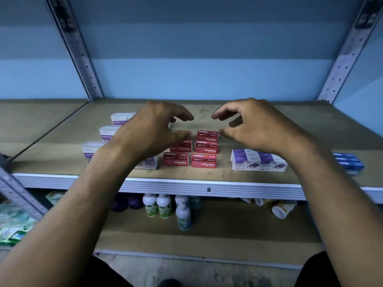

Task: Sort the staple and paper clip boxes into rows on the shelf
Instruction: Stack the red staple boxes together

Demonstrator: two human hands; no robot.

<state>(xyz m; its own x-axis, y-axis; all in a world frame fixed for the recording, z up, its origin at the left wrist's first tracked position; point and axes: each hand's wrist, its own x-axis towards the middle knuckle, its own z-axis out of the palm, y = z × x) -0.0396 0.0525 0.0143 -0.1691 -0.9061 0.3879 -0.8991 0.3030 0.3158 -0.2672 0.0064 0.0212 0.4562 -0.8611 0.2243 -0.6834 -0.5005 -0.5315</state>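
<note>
Blue wall backs a brown shelf [269, 183] with bare board behind the boxes. Red staple boxes [204, 161] sit in two columns near the front edge, white paper clip boxes [107, 132] in a line at left, purple-and-white staple boxes [259, 162] at right. Left hand [157, 129] and right hand [246, 125] hover above the red boxes, each grip loosely apart, holding nothing.

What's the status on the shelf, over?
Both hands, left and right, empty, fingers loosely curled. Red staple boxes in two rows. Nothing blocking.
</note>
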